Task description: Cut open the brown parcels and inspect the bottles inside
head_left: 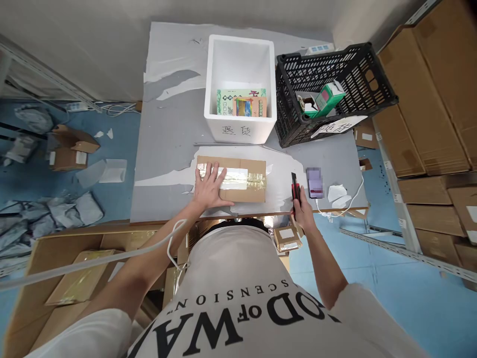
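A taped cardboard box (257,166) with a white label lies flat near the front edge of the table. My left hand (209,190) rests on the box's left end, its fingers spread over the tape and label. To the right of the box, my right hand (303,211) is closed around a red and black utility knife (295,191), which points away from me. The knife is apart from the box. Just right of the knife lies a phone (315,182) with its screen lit and a white cable plugged in.
Behind the box stand a white foam bin (242,130) with books inside and a black plastic crate (288,119) holding a green box (330,99). Paper scraps (337,195) lie by the phone. A large open carton (33,278) stands at lower left; shelved cartons (428,214) stand right.
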`<state>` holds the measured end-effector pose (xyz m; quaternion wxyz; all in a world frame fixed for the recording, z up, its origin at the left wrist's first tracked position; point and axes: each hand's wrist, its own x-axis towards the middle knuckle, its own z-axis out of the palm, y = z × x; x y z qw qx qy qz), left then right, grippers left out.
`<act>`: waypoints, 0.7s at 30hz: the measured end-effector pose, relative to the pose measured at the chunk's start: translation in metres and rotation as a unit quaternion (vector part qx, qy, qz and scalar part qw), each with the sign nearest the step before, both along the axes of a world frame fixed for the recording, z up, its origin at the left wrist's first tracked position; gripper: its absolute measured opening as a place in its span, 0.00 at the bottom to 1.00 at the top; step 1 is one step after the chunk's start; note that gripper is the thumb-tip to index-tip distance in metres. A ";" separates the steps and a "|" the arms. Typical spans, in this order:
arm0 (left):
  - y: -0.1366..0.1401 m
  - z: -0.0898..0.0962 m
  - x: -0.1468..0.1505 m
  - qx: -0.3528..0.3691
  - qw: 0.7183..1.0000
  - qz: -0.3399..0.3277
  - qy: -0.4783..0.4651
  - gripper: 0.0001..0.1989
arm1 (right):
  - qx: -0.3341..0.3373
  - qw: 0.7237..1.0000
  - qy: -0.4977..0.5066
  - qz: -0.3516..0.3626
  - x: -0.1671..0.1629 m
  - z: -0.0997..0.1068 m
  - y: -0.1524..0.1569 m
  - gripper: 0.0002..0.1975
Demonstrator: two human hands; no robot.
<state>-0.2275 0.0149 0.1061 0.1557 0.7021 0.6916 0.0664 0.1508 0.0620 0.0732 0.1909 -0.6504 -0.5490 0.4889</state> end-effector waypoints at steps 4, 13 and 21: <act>-0.006 -0.003 0.000 0.042 0.999 -0.012 -0.026 0.61 | 0.036 0.982 -0.186 0.005 -0.027 -0.051 0.024 0.33; -0.049 -0.027 0.019 0.101 0.993 -0.058 -0.023 0.23 | 0.084 0.950 -0.288 0.090 -0.054 -0.104 0.008 0.30; -0.048 -0.039 0.020 0.141 0.987 -0.075 -0.005 0.21 | 0.317 0.877 -0.229 0.279 -0.104 0.001 0.063 0.34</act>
